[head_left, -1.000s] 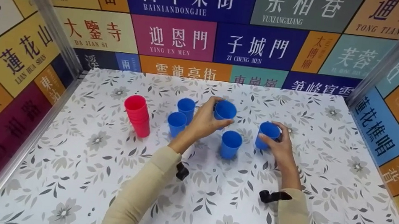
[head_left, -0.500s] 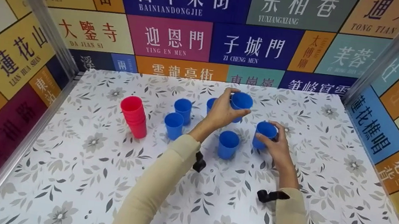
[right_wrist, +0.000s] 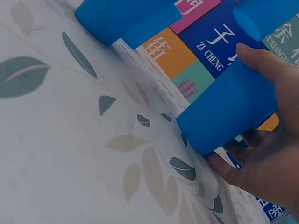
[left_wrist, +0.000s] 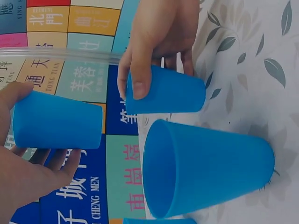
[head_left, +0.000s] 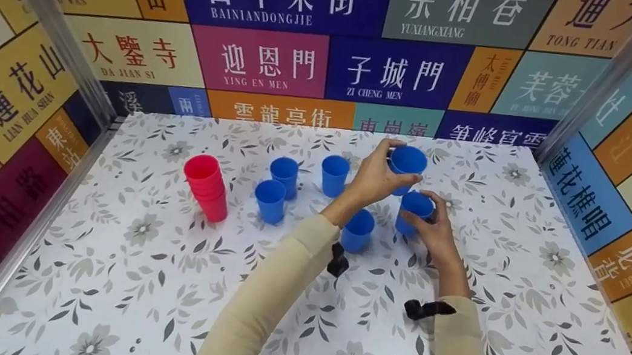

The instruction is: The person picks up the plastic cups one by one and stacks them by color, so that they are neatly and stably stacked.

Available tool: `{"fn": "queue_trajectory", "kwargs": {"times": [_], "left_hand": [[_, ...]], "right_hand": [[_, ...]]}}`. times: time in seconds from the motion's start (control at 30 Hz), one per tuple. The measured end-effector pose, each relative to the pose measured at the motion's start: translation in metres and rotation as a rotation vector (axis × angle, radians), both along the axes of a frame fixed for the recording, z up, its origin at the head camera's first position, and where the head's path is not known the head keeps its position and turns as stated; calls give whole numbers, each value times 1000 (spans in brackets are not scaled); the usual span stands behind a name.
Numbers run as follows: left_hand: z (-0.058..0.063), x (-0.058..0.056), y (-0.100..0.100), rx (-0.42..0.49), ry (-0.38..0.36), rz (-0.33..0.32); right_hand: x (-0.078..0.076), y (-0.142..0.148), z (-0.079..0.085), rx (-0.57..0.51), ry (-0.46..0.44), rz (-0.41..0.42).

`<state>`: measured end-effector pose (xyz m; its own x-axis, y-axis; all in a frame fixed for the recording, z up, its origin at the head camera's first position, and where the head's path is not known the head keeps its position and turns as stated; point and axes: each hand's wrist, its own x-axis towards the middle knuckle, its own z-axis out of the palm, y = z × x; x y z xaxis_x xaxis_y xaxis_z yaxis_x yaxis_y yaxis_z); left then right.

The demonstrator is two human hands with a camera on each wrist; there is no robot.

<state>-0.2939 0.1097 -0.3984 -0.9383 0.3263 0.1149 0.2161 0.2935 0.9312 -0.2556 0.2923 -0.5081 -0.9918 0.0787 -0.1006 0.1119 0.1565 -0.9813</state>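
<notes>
My left hand (head_left: 375, 179) grips a blue plastic cup (head_left: 410, 160) by its side, mouth up. In the left wrist view this cup (left_wrist: 58, 121) is held up against the wall, off the table. Just in front of it, my right hand (head_left: 438, 229) grips a second blue cup (head_left: 412, 216); the right wrist view has that cup (right_wrist: 224, 107) with its base close over the cloth, thumb and fingers around it. Another blue cup (head_left: 357, 232) stands beside it, partly covered by my left wrist.
Farther left stand blue cups, one alone (head_left: 334, 175) and two close together, a rear one (head_left: 283, 174) and a front one (head_left: 270, 202). A nested stack of red cups (head_left: 208, 188) is left of them. Sign-patterned walls (head_left: 270, 61) enclose the flowered table (head_left: 153, 303).
My left hand has carried its blue cup rightward and back, away from the other cups, uncovering the lone blue cup. My right hand still holds its cup in about the same place.
</notes>
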Motion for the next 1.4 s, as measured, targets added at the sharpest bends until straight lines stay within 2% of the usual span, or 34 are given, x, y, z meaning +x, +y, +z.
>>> {"fn": "queue_trajectory", "kwargs": {"times": [0.17,0.33,0.5,0.87,1.03,1.2,1.3,1.4], "left_hand": [[-2,-1,8,7,-1,-8],[-6,1,15,17,-23,-19],[-11,3,23,13,-35,-46],[-22,7,34,-67,-52,-82],[-23,8,35,-117,-47,-94],[-25,7,32,-170,-56,-109],[-26,6,27,-159,-57,-120],[-26,5,22,-141,-56,-127]], "right_hand": [[-5,2,-6,23,23,-7],[-3,3,-7,57,5,-9],[-1,3,-6,39,6,17],[0,4,-7,67,-2,-4],[-1,2,-3,30,13,-3],[5,-3,10,-3,17,11],[8,-5,16,13,14,15],[8,-3,11,20,5,10]]}}
